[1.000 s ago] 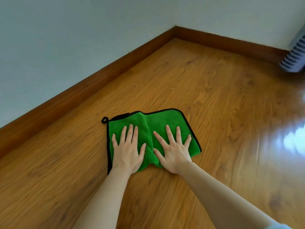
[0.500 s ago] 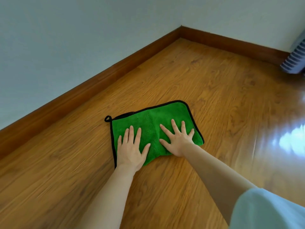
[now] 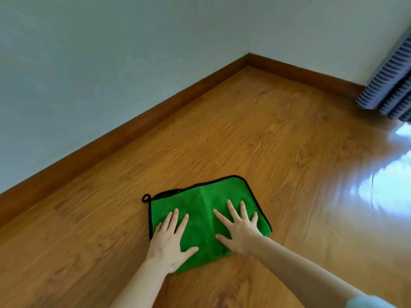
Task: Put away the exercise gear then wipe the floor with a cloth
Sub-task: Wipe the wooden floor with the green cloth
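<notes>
A green cloth [image 3: 203,203] with black trim and a small hanging loop at its left corner lies flat on the wooden floor [image 3: 278,152]. My left hand [image 3: 170,243] presses palm-down on the cloth's near left part, fingers spread. My right hand [image 3: 239,227] presses flat on its right part, fingers spread too. Neither hand grips the cloth; both just rest on top of it. No exercise gear is in view.
A brown skirting board [image 3: 133,127] runs along the pale wall on the left and meets a second wall at the far corner. A striped blue-grey curtain [image 3: 391,85] hangs at the right edge. Window light glares off the floor at the right.
Both hands have slid the cloth forward over the floor and the cloth has flattened out. The camera has tilted up, so more of the walls and curtain shows.
</notes>
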{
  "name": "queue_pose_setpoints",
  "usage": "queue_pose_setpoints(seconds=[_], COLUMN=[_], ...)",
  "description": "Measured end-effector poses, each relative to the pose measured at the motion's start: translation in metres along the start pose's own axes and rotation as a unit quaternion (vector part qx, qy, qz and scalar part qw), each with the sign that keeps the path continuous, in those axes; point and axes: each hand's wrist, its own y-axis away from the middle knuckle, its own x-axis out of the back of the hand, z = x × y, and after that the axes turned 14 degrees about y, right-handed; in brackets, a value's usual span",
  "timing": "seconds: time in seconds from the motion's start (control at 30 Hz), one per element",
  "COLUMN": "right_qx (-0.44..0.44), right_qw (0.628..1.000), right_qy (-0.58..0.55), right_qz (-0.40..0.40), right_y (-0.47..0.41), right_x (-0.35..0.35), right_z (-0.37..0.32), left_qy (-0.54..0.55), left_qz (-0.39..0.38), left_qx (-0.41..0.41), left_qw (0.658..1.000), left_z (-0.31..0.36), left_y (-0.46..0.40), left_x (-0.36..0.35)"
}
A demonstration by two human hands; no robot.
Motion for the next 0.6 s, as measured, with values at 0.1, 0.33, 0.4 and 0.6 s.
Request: queue_pose_setpoints(seconds=[0.1,0.33,0.4,0.6], right_qx=[0.020,-0.003,-0.013,-0.076], right_qw=[1.000,0.999,0.998,0.993], right_qy=[0.001,-0.036,-0.050,-0.087], right_qz=[-0.011,-0.036,-0.029,-0.013], right_y=[0.045,0.114,0.123,0.151], right_x=[-0.020,-0.054,-0.058,-0.080], right_z=[-0.027,-0.070,-0.068,-0.056], left_qy=[0.034,0.007,0.005,0.027], left_qz=[-0.008,-0.078,-0.060,0.010], left_qx=[0.006,-0.029,-0.027,0.021], left_qw=[0.999,0.996,0.998,0.999], left_z=[-0.006,-0.001,0.001,0.010], left_y=[0.045,0.098,0.104,0.124], left_x=[-0.018,-0.024,-0.023,-0.066])
